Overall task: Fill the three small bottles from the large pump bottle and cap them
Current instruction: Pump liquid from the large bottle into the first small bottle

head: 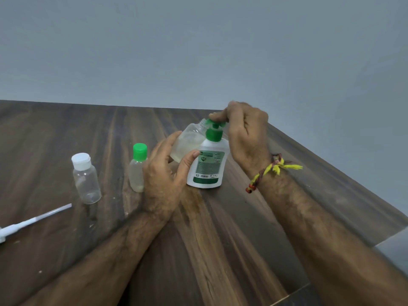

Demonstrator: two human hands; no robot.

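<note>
Head view of the filling step. The large pump bottle [207,166], white with a green label and green pump head [215,127], stands upright on the wooden table [231,228] slightly right of the frame's centre. The right hand [247,138], approaching from 3 o'clock, has its fingers curled over the pump head and presses it, the index finger lying along the top. The left hand [164,173], at 9 o'clock of the pump bottle, holds an uncapped small clear bottle [189,144] between thumb and curled fingers, tilted so its threaded mouth sits at the spout; pale liquid fills its lower part. At 9 o'clock of this hand a green-capped small bottle [138,168] stands just beside it, apparently filled, and farther out a white-capped small bottle [86,180] stands looking empty. Judged by appearance, the small bottles are thin, light plastic that would dent if squeezed and could turn slippery if liquid runs down the wall, so a mid-body grip seems best; the pump bottle looks heavier and stiff, stable enough to take a downward press. A white pump tube [33,221] lies at 8 o'clock near the table edge. The tabletop is dark streaked wood grain, set against a plain grey wall [198,51].
</note>
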